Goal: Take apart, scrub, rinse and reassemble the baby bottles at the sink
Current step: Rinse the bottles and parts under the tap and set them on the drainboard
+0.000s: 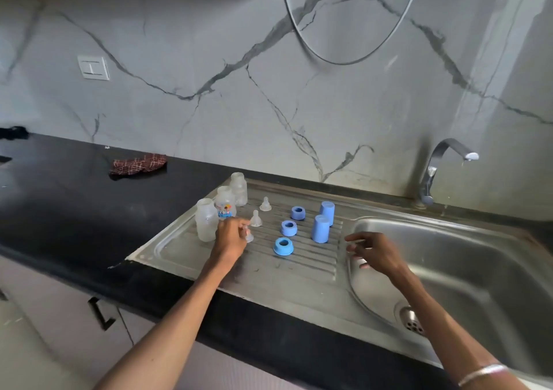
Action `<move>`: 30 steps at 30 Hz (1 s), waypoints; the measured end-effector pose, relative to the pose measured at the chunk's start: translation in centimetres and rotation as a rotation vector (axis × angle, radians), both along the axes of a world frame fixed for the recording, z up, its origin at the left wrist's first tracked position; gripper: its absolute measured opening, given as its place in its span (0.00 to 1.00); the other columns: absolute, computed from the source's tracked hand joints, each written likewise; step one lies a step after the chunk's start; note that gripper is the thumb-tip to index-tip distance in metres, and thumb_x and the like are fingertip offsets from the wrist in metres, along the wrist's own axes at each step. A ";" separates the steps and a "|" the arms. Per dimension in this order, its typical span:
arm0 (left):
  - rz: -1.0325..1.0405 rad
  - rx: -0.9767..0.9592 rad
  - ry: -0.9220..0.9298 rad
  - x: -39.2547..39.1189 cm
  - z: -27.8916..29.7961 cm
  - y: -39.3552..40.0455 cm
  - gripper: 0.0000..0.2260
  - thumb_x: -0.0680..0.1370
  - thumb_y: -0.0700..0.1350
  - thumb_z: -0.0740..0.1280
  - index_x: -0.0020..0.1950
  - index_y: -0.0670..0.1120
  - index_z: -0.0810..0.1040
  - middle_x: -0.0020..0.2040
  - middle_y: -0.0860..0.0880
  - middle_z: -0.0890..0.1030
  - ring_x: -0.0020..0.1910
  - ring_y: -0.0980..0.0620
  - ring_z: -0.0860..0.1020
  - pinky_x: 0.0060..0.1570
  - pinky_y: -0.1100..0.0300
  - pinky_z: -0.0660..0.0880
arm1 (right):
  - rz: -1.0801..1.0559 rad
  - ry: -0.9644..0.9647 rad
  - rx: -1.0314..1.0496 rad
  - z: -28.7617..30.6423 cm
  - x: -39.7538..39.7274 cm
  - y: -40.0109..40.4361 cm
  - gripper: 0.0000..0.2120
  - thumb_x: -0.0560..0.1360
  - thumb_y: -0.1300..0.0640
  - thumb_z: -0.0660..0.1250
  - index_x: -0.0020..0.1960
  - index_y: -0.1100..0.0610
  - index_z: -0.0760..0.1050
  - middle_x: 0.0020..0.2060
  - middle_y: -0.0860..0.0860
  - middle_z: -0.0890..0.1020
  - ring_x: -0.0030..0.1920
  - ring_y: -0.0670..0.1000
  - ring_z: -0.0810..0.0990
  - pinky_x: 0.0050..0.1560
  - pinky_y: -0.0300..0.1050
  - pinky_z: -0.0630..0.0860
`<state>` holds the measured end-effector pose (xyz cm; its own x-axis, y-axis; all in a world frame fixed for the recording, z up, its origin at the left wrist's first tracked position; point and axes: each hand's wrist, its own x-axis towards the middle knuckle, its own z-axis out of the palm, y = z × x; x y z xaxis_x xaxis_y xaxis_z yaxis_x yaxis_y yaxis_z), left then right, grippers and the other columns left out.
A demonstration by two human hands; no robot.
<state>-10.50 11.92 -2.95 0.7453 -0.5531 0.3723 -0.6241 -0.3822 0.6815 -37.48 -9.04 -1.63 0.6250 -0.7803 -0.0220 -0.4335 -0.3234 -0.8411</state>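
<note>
Three clear baby bottles [206, 219] stand without tops at the left end of the steel drainboard [299, 279]. Two clear teats [265, 204] stand upright on its ribs. My left hand [232, 237] pinches a third clear teat [249, 235] just above the drainboard, beside the nearest bottle. Three blue collar rings [283, 246] lie in a row to the right, and two blue caps [320, 228] stand beyond them. My right hand [374, 252] hovers with relaxed fingers over the rim between drainboard and sink basin [466, 270], holding nothing.
The tap [440, 165] stands at the back of the basin, its spout over the bowl. A checked cloth [138, 164] lies on the black countertop [74, 204] to the left. A marble-patterned wall runs behind. The drain [414, 319] sits at the basin's near side.
</note>
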 end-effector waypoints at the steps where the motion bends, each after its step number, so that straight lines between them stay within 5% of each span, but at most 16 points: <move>1: 0.003 0.002 0.003 -0.1 -0.1 0.1 0.15 0.77 0.32 0.64 0.60 0.41 0.83 0.51 0.44 0.85 0.51 0.48 0.82 0.50 0.63 0.74 | 0.002 0.007 -0.002 -0.3 -0.2 -0.3 0.12 0.79 0.67 0.64 0.54 0.54 0.82 0.40 0.49 0.86 0.37 0.47 0.84 0.35 0.45 0.81; 9: -0.052 -0.068 -0.191 -3.7 1.7 -0.8 0.16 0.77 0.36 0.71 0.64 0.42 0.80 0.59 0.43 0.80 0.59 0.45 0.78 0.59 0.57 0.73 | -0.014 0.023 -0.006 -0.8 -2.0 -1.3 0.11 0.78 0.66 0.65 0.53 0.54 0.82 0.41 0.52 0.87 0.42 0.52 0.85 0.33 0.42 0.80; 14: -0.266 -0.149 -0.230 -10.1 3.4 -6.3 0.09 0.80 0.38 0.65 0.57 0.43 0.83 0.51 0.46 0.83 0.49 0.48 0.80 0.49 0.56 0.75 | -0.020 0.054 -0.107 -0.7 -5.1 -2.8 0.10 0.76 0.66 0.68 0.53 0.55 0.84 0.39 0.50 0.87 0.41 0.52 0.86 0.41 0.45 0.84; 20: -0.546 -0.095 -0.215 -20.1 2.4 -14.2 0.10 0.80 0.40 0.64 0.56 0.44 0.84 0.52 0.47 0.85 0.53 0.46 0.81 0.54 0.54 0.76 | -0.039 0.207 -0.181 -0.7 -11.4 -5.6 0.09 0.76 0.63 0.68 0.51 0.51 0.83 0.39 0.48 0.85 0.34 0.45 0.80 0.40 0.33 0.76; 26: -0.731 0.297 -0.139 -27.8 -0.8 -20.7 0.15 0.82 0.50 0.61 0.64 0.48 0.80 0.63 0.45 0.81 0.64 0.43 0.77 0.63 0.49 0.75 | -0.026 0.570 -0.196 -2.6 -18.6 -9.0 0.09 0.77 0.58 0.68 0.54 0.53 0.85 0.48 0.47 0.85 0.51 0.47 0.82 0.55 0.40 0.76; 30: -0.814 0.511 -0.113 -30.8 -1.6 -23.3 0.14 0.84 0.50 0.60 0.57 0.43 0.82 0.60 0.39 0.80 0.60 0.39 0.78 0.57 0.48 0.76 | 0.052 0.854 -0.115 -4.3 -20.8 -10.9 0.08 0.73 0.63 0.69 0.50 0.57 0.85 0.45 0.52 0.87 0.45 0.50 0.85 0.49 0.42 0.82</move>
